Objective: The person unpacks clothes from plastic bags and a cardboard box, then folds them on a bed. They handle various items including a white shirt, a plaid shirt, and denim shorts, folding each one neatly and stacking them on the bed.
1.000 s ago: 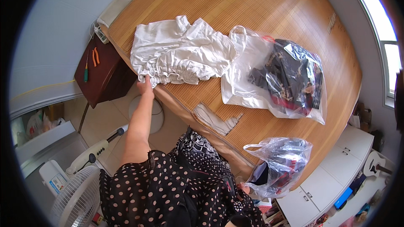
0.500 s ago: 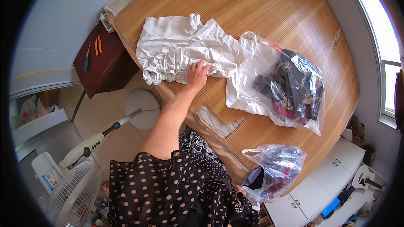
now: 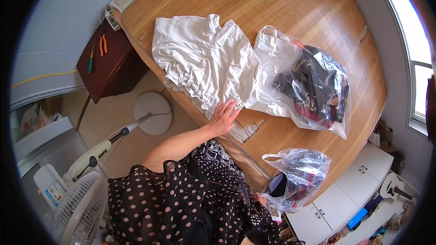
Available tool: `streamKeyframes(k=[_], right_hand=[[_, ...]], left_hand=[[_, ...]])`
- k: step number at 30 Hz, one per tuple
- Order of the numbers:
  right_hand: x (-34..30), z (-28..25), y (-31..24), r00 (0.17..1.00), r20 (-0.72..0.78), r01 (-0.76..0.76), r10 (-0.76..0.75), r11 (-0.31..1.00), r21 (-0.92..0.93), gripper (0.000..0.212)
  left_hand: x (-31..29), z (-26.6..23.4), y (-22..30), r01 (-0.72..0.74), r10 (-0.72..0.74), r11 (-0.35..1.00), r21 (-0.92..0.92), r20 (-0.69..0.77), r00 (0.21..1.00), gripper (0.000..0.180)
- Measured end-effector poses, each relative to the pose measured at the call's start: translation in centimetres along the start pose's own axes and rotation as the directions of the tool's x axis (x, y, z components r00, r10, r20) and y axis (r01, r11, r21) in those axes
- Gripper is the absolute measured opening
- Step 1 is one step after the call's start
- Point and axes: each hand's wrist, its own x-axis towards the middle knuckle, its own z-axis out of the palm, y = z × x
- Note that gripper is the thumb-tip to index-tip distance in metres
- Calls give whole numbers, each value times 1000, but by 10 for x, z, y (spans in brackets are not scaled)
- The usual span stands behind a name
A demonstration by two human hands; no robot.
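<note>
A pair of white shorts (image 3: 204, 54) with a gathered elastic waist lies spread on the bamboo mat (image 3: 272, 0). My left hand (image 3: 225, 117) rests on the near right corner of its waistband, fingers stretched out and apart. Beside the shorts, touching their right side, is a clear plastic bag (image 3: 272, 81) with folded dark patterned clothing (image 3: 313, 86) inside. Only a small part of my right hand (image 3: 260, 199) shows, low by my clothing and next to a smaller clear plastic bag (image 3: 299, 181) of dark items; its fingers are mostly hidden.
A torn pale patch (image 3: 245, 131) marks the mat near its front edge. At left, a dark red stand (image 3: 111, 66) bears orange-handled pliers (image 3: 103, 44) and a green-handled screwdriver (image 3: 91, 59). A white fan (image 3: 81, 208) stands lower left; white cabinets (image 3: 336, 199) are lower right.
My left hand has moved toward me and right, and its fingers have straightened. The bunched waist of the shorts is now drawn out nearer the mat's front edge, partly covering the torn patch.
</note>
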Motion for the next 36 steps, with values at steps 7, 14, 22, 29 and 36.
streamKeyframes(k=[7,14,22,29,36], right_hand=[[66,-19,104,998,52,-43,35,984,173,18],[66,17,20,999,18,-42,42,999,-16,18],[55,4,9,999,19,-37,39,996,-86,17],[42,-4,5,999,2,-46,47,991,-129,17],[29,-13,13,999,-19,-52,49,985,-164,17]], left_hand=[[50,34,-14,177,-183,955,236,3,983,77],[102,-44,-49,442,-374,740,-507,235,897,33],[37,-171,-187,-57,-867,93,-994,-109,486,41],[-25,-127,-202,426,-962,211,-880,-109,252,56],[-37,-86,-188,492,-900,-28,-870,236,366,49]])
